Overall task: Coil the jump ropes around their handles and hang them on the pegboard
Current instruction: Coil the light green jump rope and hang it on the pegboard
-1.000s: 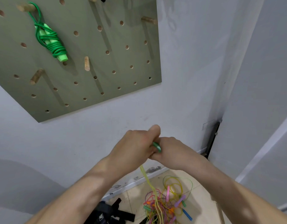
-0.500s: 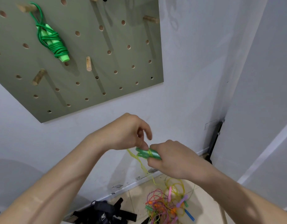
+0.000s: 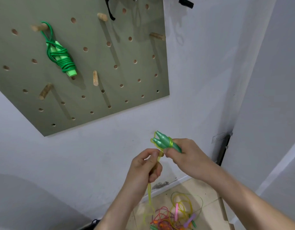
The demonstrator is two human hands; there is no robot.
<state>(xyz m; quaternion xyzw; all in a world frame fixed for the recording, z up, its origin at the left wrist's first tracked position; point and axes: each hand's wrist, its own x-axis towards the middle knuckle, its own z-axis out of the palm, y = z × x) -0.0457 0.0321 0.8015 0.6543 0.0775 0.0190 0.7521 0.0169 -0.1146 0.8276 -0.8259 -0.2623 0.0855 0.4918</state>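
Note:
My right hand [image 3: 186, 156] grips a pair of green jump-rope handles [image 3: 161, 141], their tips pointing up and left, with one turn of yellow rope [image 3: 149, 195] around them. My left hand [image 3: 145, 168] pinches that yellow rope just below the handles; the rope hangs down to the floor. On the olive pegboard [image 3: 110, 72] a coiled bright-green jump rope [image 3: 60, 55] hangs from a wooden peg [image 3: 38, 27] at the upper left.
Several bare wooden pegs [image 3: 95, 78] stick out of the board. A tangle of coloured jump ropes [image 3: 175, 216] lies on the tiled floor below my hands. A black strap [image 3: 110, 9] hangs at the board's top. White walls form a corner on the right.
The left hand dropped from above the handles to below them, drawing the yellow rope down. The right hand turned the handle tips upward. The view tilted up a little.

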